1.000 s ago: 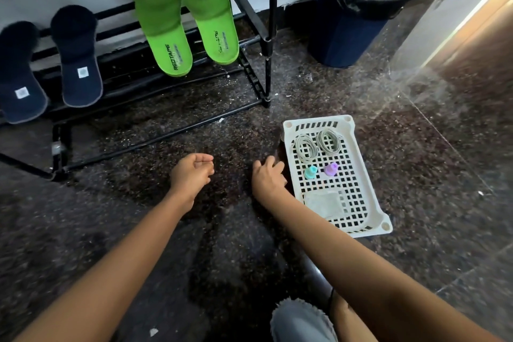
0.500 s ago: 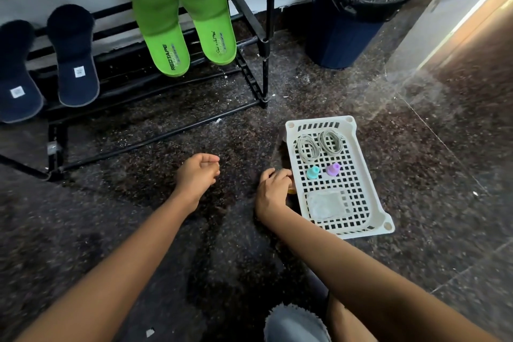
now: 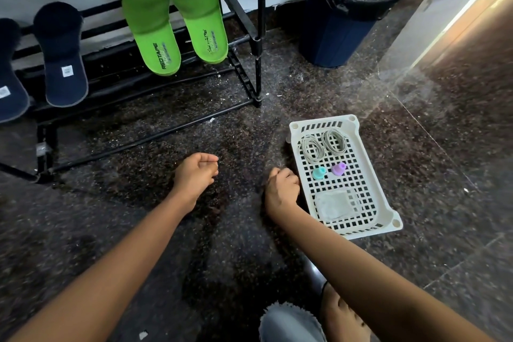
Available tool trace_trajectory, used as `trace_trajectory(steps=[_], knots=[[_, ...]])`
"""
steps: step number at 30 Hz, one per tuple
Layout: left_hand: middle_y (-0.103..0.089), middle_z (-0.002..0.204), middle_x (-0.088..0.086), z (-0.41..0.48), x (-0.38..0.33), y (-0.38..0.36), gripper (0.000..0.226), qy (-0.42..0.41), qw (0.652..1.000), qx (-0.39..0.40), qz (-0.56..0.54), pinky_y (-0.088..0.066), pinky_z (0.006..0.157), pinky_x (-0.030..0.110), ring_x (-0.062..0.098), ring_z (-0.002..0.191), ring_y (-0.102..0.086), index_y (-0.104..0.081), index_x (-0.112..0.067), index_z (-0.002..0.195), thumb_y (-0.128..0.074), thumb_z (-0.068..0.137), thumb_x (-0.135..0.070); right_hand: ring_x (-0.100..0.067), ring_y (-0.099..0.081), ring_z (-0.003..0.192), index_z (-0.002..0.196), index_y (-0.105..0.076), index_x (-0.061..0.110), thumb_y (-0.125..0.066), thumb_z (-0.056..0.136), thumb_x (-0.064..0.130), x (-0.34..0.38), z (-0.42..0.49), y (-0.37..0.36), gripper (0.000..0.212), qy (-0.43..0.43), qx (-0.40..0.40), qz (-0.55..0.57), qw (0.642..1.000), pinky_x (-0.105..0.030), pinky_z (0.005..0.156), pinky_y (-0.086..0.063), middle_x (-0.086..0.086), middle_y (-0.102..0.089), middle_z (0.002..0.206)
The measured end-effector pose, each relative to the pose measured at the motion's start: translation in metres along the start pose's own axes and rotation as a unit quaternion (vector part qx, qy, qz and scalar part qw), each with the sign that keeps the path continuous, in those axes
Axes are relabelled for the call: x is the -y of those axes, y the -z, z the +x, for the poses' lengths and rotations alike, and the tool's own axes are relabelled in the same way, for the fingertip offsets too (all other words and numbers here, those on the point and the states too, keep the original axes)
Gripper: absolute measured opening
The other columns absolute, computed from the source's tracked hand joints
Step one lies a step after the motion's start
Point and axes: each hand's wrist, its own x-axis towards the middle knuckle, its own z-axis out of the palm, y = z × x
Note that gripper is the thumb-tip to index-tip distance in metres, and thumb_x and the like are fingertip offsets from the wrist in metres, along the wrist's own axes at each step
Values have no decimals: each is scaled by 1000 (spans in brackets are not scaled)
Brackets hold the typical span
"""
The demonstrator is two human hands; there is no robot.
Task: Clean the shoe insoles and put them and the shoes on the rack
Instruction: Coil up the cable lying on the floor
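Left hand (image 3: 195,175): fingers loosely curled; we see nothing held.
Right hand (image 3: 281,190): fingers curled beside white plastic lattice basket (image 3: 323,122); grip we cannot tell.
On black metal rack (image 3: 259,36): green foam insoles (image 3: 152,28), navy insoles (image 3: 62,58).

The leftmost navy insole (image 3: 9,91) is cut by the left edge, the blue bin (image 3: 333,33) by the top, and the right hand (image 3: 281,191), fingers curled under, hides whether it holds anything.
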Motion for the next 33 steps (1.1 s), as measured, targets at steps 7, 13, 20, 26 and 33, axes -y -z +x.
trace_trajectory(steps=[7, 13, 20, 26, 33], knots=[[-67, 98, 3, 0, -7, -17, 13, -1, 1000, 16, 0, -50, 71, 23, 12, 86, -63, -65, -12, 104, -55, 96, -9, -31, -53, 86, 97, -55, 3, -39, 90, 0, -33, -8, 32, 18, 132, -90, 252, 954, -38, 76, -46, -15, -49, 99], [-66, 95, 4, -3, -19, -40, 13, -21, 999, 42, 3, -50, 69, 21, 12, 84, -63, -65, -11, 104, -56, 95, -9, -17, -64, 82, 96, -72, 6, -62, 81, -5, -87, -10, 79, 21, 95, -220, 434, 869, -17, 79, -44, -7, -70, 91], [-66, 96, 4, -8, -23, -57, 10, -22, 997, 72, 4, -50, 70, 23, 13, 86, -64, -65, -15, 100, -57, 95, -11, -22, -60, 72, 94, -65, 5, -58, 83, 3, -176, 25, 69, 13, -7, -194, 383, 903, -28, 63, -43, -9, -66, 80], [-67, 99, 5, -8, -26, -68, 11, -19, 997, 78, 18, -50, 68, 21, 12, 86, -64, -65, -15, 100, -56, 96, -11, -35, -63, 77, 88, -67, 3, -55, 80, 4, -193, 47, 49, 15, -14, -140, 269, 953, -38, 66, -52, -18, -68, 83], [-68, 101, 4, -9, -29, -76, 12, -20, 996, 86, 31, -49, 69, 22, 13, 89, -65, -64, -19, 95, -55, 96, -11, -33, -57, 89, 99, -66, 3, -52, 85, 3, -199, 51, 40, 20, 1, -134, 239, 962, -35, 67, -47, -18, -65, 94]])
